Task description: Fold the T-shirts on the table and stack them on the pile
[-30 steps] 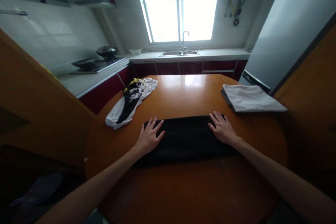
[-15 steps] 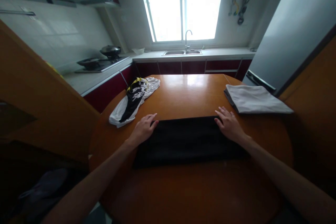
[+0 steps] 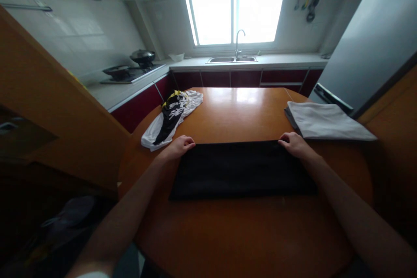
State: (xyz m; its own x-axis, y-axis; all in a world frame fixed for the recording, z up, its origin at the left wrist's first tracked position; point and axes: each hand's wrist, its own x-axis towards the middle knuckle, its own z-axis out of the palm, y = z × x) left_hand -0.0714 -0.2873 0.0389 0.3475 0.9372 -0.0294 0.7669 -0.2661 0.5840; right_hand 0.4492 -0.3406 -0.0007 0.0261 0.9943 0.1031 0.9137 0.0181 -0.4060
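Note:
A black cloth (image 3: 241, 171), folded into a wide flat shape, lies on the wooden table (image 3: 241, 234) in front of me. My left hand (image 3: 180, 146) pinches its far left corner between thumb and fingers. At the far right corner, my right hand (image 3: 295, 144) pinches the same cloth in the same way. The far edge runs nearly straight between the two hands.
Crumpled white and black clothing (image 3: 172, 117) with yellow trim lies at the table's left. Folded light grey fabric (image 3: 329, 121) is on the right. Beyond are a counter with a sink (image 3: 223, 59), a stove holding pans (image 3: 142, 56), and a refrigerator (image 3: 355, 43).
Both hands have gone from spread fingers resting on the cloth to pinching its far corners. The camera view has shifted slightly, so the surroundings sit a little differently.

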